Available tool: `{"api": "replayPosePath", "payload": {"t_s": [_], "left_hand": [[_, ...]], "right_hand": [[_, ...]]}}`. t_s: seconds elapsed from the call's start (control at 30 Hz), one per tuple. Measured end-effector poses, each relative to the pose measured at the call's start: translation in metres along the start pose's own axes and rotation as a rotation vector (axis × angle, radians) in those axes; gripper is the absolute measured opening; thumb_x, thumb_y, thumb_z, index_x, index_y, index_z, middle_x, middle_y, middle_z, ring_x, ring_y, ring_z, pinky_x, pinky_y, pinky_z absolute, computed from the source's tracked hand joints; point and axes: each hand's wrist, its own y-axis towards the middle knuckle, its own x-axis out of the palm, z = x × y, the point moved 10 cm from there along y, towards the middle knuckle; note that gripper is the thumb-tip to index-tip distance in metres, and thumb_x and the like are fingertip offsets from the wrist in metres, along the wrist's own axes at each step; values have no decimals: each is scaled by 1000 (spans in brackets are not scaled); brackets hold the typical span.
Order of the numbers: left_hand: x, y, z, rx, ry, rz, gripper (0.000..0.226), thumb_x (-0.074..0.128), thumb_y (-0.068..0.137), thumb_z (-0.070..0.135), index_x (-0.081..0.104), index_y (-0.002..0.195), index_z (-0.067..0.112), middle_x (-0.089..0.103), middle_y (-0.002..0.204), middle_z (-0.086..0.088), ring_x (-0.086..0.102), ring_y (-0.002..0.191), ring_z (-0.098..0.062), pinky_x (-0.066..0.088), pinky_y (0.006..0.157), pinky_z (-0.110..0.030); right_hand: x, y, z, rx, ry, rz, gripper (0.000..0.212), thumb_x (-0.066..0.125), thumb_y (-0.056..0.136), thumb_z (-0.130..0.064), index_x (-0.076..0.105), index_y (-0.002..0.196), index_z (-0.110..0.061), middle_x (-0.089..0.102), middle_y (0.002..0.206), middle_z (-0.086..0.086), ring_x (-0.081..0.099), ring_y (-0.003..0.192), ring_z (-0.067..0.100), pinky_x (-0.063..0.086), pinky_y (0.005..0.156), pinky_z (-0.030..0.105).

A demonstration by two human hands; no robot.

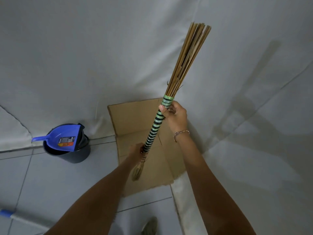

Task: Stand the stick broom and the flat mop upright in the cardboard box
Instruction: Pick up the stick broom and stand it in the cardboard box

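I hold the stick broom (pixel 184 65) tilted up to the right over the open cardboard box (pixel 133 119). Its shaft is wound with green and black bands (pixel 155 131); thick tan sticks fan out at the top, and a thin frayed tip points down into the box. My left hand (pixel 136 149) grips the low end of the banded part. My right hand (pixel 175 116), with a bracelet on the wrist, grips the upper end. At the bottom left edge lies a pale handle with a blue grip (pixel 10 215), possibly the flat mop; its head is out of view.
A dark bucket (pixel 74 154) with a blue dustpan (pixel 62 138) in it stands left of the box on the tiled floor. White sheeting covers the wall behind and the area to the right. A foot (pixel 149 225) shows at the bottom.
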Motion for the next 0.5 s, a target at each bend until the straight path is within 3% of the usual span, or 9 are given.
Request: {"api": "replayPosePath", "payload": {"t_s": [0.27,0.33,0.43,0.5], "left_hand": [[6,51,21,-64,9,39,23,66,80,13,64,101,4,72,99,-13,56,83,-17,38,70,-26],[6,70,18,-84,-6,38,23,66,80,10,64,101,3,71,100,-14,55,82,-15,39,71,-26],[12,99,14,-96,-28,14,20,65,79,7,64,98,0,72,98,-17,57,81,-16,42,71,-25],[21,123,13,-96,-23,-11,17,64,79,7,65,95,-1,72,97,-19,59,79,-20,43,69,-26]], "right_hand": [[-6,66,14,15,27,-37,15,70,80,-23,63,93,-20,69,97,10,66,97,32,55,87,54],[-3,83,20,14,13,-56,16,68,81,-21,63,96,-15,68,94,8,67,92,29,57,85,45],[-5,105,30,1,-59,-65,23,66,84,-20,63,103,-7,66,92,4,64,81,14,53,72,11],[-6,124,42,5,-120,-81,26,65,85,-22,62,106,-8,66,93,1,63,85,15,52,72,10]]}}
